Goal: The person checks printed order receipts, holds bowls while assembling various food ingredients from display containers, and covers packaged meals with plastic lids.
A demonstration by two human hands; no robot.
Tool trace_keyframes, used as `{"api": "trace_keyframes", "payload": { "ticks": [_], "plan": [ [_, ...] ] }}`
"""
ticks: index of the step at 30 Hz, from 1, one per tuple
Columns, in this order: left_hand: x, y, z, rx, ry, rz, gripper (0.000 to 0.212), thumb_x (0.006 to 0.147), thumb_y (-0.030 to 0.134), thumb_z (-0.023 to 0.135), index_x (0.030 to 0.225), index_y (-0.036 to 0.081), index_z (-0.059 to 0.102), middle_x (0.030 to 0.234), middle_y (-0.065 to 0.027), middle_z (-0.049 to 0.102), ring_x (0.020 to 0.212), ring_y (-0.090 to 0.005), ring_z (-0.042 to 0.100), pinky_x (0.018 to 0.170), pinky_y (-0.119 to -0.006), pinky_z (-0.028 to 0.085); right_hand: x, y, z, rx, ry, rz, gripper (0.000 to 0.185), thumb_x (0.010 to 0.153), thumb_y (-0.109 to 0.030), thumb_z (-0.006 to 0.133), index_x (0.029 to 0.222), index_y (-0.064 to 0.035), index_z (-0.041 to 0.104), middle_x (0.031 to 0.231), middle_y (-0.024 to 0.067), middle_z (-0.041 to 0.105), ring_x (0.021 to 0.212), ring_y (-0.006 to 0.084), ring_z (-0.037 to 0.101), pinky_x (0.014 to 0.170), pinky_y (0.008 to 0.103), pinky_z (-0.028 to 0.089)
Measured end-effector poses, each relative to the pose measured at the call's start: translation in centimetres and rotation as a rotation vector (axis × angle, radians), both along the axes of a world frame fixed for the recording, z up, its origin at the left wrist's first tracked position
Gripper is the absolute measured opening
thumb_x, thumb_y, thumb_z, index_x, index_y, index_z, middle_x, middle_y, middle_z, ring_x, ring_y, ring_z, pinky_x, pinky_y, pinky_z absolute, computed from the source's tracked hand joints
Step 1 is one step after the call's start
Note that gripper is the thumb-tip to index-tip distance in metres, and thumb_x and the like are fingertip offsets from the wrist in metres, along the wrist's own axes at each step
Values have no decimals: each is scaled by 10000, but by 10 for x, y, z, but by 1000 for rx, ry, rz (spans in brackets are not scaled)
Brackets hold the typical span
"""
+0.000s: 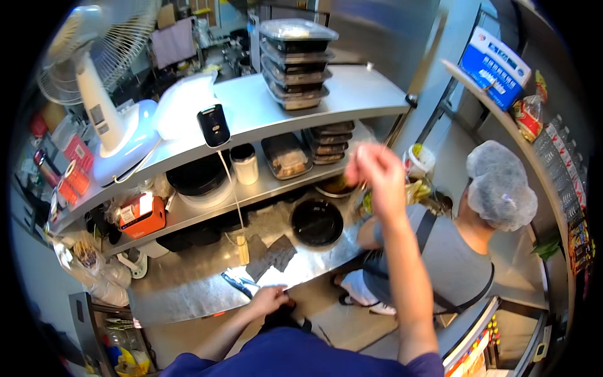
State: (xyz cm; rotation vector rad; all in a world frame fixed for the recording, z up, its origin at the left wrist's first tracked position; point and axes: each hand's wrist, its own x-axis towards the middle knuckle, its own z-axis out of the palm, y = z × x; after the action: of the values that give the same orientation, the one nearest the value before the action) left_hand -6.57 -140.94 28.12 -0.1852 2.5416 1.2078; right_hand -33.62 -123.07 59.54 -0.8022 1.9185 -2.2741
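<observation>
My left hand (269, 300) is low at the front edge of the steel counter (188, 292), beside a dark pen-like tool (237, 284); whether it holds anything is unclear. Raised at the right, my right hand (377, 165) is blurred, its fingers bent, in front of the lower shelf's end; no object shows plainly in it. On the counter stand a round black bowl (317, 222) and a dark crumpled cloth (278, 257) beside a yellowish stick-like block (243, 250). Behind, the lower shelf bears a black tray of food (286, 156) and stacked lidded containers (330, 141).
A co-worker in a hair net (501, 186) sits or crouches close at my right. Above the counter, the upper shelf (245, 110) carries an electric fan (101, 108) and a tall stack of lidded containers (297, 66). An orange device (142, 217) is on the lower shelf.
</observation>
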Motion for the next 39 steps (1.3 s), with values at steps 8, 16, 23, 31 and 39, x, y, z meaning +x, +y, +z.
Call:
{"api": "trace_keyframes", "payload": {
  "ticks": [8,16,23,31,39],
  "plan": [
    [-100,-130,9,139,166,232,447,870,204,728,1262,11,633,1044,-211,721,932,-317,722,801,-398,567,-167,-101,-146,-236,-588,-428,224,952,-163,622,1109,-4,606,913,81,634,814,197,645,671,329,567],
    [-88,-156,-16,151,97,245,457,878,224,717,1272,10,629,1051,-204,715,899,-304,722,796,-387,564,-187,-182,-198,90,-690,-266,182,941,-146,592,1060,-15,635,930,115,627,805,213,624,681,366,574],
    [-120,-132,18,288,147,164,450,889,230,711,1278,18,632,1097,-191,720,974,-271,720,867,-377,554,-214,-203,-264,-82,-963,-228,65,861,-69,648,850,-16,613,669,77,587,606,220,623,590,378,623],
    [-194,-137,44,1787,4,308,940,881,613,642,1559,89,255,1538,-144,406,1400,-353,416,1130,-546,375,-50,-112,-227,-436,-961,68,55,826,-56,562,773,-70,561,853,74,608,784,206,555,795,367,476],
    [-179,-100,-10,2260,-304,186,1130,721,873,529,1529,104,350,1530,-165,420,1369,-389,445,1108,-598,387,85,-21,-156,448,-762,154,299,894,-96,718,1148,31,622,1010,124,667,865,195,664,834,336,557]
  ]
}}
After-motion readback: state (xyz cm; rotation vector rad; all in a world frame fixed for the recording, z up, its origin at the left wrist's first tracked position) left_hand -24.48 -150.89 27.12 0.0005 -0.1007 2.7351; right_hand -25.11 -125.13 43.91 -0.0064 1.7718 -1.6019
